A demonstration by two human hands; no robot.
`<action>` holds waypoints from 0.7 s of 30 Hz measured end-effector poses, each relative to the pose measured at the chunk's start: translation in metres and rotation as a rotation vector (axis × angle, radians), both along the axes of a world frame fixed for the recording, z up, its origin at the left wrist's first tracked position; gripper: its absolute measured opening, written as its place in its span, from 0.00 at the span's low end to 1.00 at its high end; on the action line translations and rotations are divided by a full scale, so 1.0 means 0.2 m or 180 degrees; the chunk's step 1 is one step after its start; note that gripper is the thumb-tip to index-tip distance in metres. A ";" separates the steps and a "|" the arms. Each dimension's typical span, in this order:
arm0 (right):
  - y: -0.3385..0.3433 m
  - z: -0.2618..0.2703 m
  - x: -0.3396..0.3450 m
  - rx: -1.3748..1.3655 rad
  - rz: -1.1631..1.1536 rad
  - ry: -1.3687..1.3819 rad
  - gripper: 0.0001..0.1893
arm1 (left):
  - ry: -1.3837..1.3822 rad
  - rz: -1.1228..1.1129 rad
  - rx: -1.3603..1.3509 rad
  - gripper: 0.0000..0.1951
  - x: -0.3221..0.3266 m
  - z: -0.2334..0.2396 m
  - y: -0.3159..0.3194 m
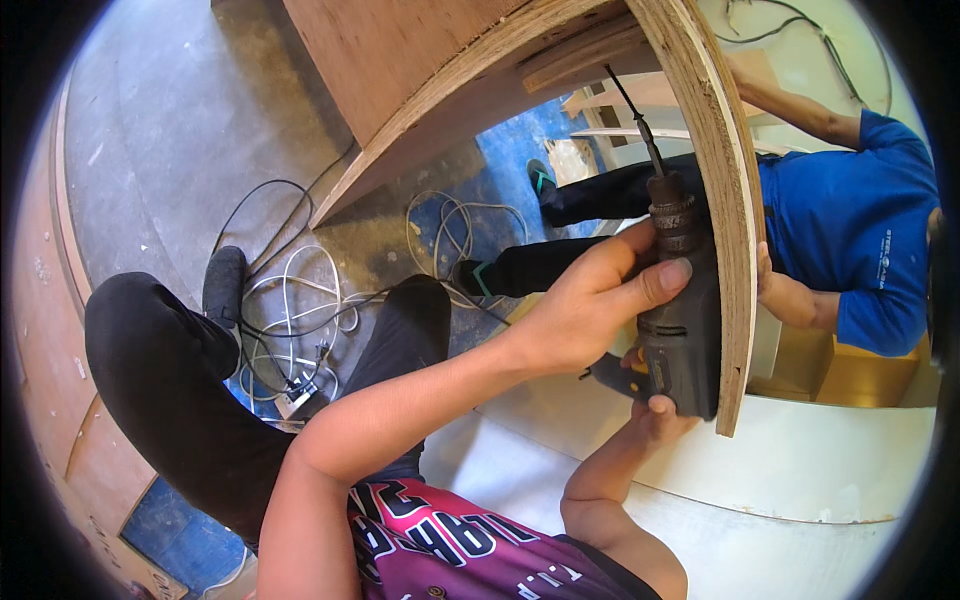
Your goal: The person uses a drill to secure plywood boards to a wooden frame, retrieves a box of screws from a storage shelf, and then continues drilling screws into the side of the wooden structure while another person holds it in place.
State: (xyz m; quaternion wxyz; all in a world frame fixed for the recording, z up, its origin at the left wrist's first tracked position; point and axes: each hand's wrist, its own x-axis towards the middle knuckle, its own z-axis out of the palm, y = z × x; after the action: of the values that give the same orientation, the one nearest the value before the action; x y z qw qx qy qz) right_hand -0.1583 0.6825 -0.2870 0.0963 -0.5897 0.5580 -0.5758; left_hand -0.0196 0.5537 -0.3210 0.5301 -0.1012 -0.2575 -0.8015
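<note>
My left hand [600, 296] grips the front body of a dark power drill [679, 322], thumb along its upper side. My right hand [664, 412] is around the drill's handle, partly hidden behind the tool. A long driver bit [650, 146] sits in the chuck, with a long dark screw [622, 90] at its end. The screw's tip points at a wooden batten [585, 56] inside a curved plywood frame [420, 105]; whether it touches, I cannot tell. Close beside the drill runs the thick layered edge [724, 195] of a curved plywood piece.
Across the panel a co-worker in a blue shirt [847, 232] has a hand [763, 270] on the plywood. Tangled cables [292, 292] and an extension socket [300, 397] lie on the floor near my legs. A white curved panel [780, 457] stands to the right, with plywood sheets [56, 315] far left.
</note>
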 end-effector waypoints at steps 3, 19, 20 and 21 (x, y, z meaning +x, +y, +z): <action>0.00 -0.02 -0.07 0.0011 0.0069 0.0012 0.36 | 0.0173 -0.0086 0.0244 0.27 -0.04 0.02 0.02; 0.07 -0.02 0.02 0.0499 -0.0015 -0.0346 0.34 | -0.2096 0.3711 0.2632 0.26 0.87 -0.47 -0.54; 0.06 -0.03 0.04 0.0544 0.0009 -0.0577 0.34 | -0.2234 0.3354 0.3012 0.31 0.92 -0.52 -0.65; 0.06 -0.03 0.05 0.0441 -0.0113 -0.0428 0.34 | -0.2053 0.2741 0.3047 0.34 0.90 -0.54 -0.74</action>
State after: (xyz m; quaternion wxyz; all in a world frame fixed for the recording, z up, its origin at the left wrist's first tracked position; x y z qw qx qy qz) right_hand -0.1477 0.6940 -0.2937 0.1639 -0.5317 0.5990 -0.5758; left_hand 0.1597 0.4057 -0.4292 0.6828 0.4945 -0.0387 -0.5364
